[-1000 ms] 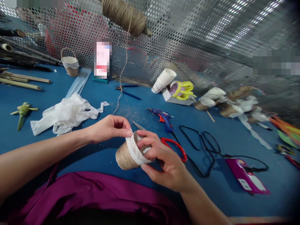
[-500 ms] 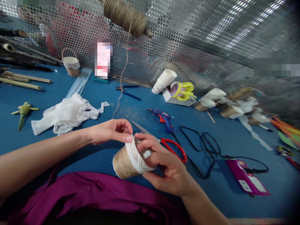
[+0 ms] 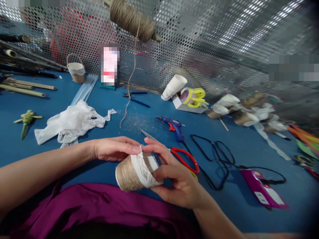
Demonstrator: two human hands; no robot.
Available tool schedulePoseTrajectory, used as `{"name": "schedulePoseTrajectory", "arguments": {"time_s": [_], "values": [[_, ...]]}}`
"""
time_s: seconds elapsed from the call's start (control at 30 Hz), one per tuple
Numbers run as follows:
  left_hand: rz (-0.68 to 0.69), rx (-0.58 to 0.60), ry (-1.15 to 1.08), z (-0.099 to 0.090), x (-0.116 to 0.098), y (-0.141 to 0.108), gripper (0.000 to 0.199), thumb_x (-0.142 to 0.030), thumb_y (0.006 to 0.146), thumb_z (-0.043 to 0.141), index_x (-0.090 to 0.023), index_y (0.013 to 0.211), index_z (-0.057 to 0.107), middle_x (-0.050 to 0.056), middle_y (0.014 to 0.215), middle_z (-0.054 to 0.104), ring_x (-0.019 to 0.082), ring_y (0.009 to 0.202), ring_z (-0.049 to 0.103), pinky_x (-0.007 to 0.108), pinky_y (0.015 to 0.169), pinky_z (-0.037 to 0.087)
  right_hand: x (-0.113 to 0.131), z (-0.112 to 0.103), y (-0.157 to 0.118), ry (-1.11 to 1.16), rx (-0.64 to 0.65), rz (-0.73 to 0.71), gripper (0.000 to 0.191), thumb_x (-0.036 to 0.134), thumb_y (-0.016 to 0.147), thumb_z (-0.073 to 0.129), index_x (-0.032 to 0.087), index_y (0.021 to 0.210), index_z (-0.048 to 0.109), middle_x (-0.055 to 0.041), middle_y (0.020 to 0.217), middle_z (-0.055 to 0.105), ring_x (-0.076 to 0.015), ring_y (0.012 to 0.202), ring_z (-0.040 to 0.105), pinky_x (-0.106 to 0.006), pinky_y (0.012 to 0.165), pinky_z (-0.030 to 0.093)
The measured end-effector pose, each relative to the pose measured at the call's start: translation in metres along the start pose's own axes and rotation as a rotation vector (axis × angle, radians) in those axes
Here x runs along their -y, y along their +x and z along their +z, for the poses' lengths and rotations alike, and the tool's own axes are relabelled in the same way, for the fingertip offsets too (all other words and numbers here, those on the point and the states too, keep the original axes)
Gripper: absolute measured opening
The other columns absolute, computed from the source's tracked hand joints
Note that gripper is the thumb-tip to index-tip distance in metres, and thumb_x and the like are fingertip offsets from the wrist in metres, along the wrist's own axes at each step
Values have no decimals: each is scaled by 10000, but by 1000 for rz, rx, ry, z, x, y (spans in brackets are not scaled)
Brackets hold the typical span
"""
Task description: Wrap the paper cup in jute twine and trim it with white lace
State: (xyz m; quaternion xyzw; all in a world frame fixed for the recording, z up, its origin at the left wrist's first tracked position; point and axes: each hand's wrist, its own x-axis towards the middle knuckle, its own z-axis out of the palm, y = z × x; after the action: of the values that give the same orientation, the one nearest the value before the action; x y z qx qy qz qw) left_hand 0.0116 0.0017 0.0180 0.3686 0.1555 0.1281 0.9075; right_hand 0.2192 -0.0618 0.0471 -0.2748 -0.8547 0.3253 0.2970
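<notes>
Between my hands a paper cup wrapped in twine [image 3: 128,174] lies tilted on its side, its mouth toward the right. A band of white lace [image 3: 143,169] runs round its rim. My left hand [image 3: 119,148] grips the cup's upper side, thumb on the lace edge and fingers behind, partly hidden. My right hand [image 3: 171,172] holds the rim from the right, some fingers at the mouth and the thumb underneath. Just behind the right hand lie scissors with red handles [image 3: 185,159], their blades partly covered by the fingers.
A blue glue gun [image 3: 174,126] lies beyond the scissors, its black cord running to a purple power box [image 3: 264,189]. White lace [image 3: 74,119] is heaped at left. Pliers [image 3: 137,99], a small twine basket [image 3: 76,71] and paper cups [image 3: 174,87] stand or lie farther back. A twine spool [image 3: 132,20] hangs above.
The cup has shifted slightly left and turned, showing more of its mouth. My left hand has changed from a fingertip pinch at the lace to a flatter hold along the cup.
</notes>
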Motion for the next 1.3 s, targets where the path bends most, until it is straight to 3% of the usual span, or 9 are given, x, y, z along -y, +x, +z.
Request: {"name": "schedulePoseTrajectory", "arguments": {"time_s": [0.23, 0.37, 0.47, 0.6, 0.83, 1.03, 1.3], "values": [[132, -237, 193, 6, -8, 1, 484, -466, 606, 741, -128, 890, 543, 7, 778, 560, 122, 685, 528, 258, 652, 405, -6, 2, 1, -77, -74, 154, 207, 78, 743, 593, 237, 864, 539, -59, 1343, 435, -280, 1346, 284, -490, 1066, 294], [200, -401, 602, 10, -8, 2, 476, -436, 657, 688, -150, 987, 499, 23, 851, 551, 145, 756, 519, 279, 679, 411, -8, 5, 3, -49, -131, 181, 297, 153, 749, 628, 235, 1022, 545, -93, 1312, 474, -290, 1325, 322, -504, 1051, 318], [265, -487, 863, 12, -4, 3, 516, -425, 666, 681, -156, 1049, 463, 22, 845, 539, 152, 756, 507, 283, 665, 421, -6, 8, 7, -72, -228, 199, 185, 180, 785, 611, 227, 960, 578, -88, 1137, 575, -274, 1233, 437, -485, 991, 394], [285, -513, 986, 15, 0, 4, 526, -452, 701, 638, -151, 1082, 436, 25, 841, 537, 153, 735, 511, 286, 645, 430, -3, 14, 12, -107, -285, 189, 90, 132, 783, 588, 216, 814, 578, -57, 941, 617, -233, 1070, 549, -428, 909, 463], [275, -477, 931, 17, -4, 0, 484, -512, 816, 441, -135, 1119, 428, 61, 891, 554, 166, 765, 532, 308, 661, 451, -3, 18, 14, -38, -323, 271, 94, 131, 771, 573, 215, 732, 557, -56, 899, 638, -226, 1049, 568, -417, 920, 450], [265, -446, 979, 15, -3, 1, 744, -453, 621, 720, -121, 1207, 403, 107, 1053, 585, 214, 914, 565, 340, 791, 467, -6, 18, 14, 89, -406, 387, 66, 195, 763, 581, 216, 703, 561, -69, 931, 647, -231, 1035, 580, -430, 923, 445], [226, -547, 1078, 16, -1, 2, 619, -493, 677, 659, -119, 1135, 476, 108, 997, 628, 220, 854, 589, 357, 757, 478, -10, 19, 13, 155, -412, 426, 34, 227, 767, 586, 214, 736, 591, -64, 994, 652, -234, 1065, 573, -442, 957, 421]]}}
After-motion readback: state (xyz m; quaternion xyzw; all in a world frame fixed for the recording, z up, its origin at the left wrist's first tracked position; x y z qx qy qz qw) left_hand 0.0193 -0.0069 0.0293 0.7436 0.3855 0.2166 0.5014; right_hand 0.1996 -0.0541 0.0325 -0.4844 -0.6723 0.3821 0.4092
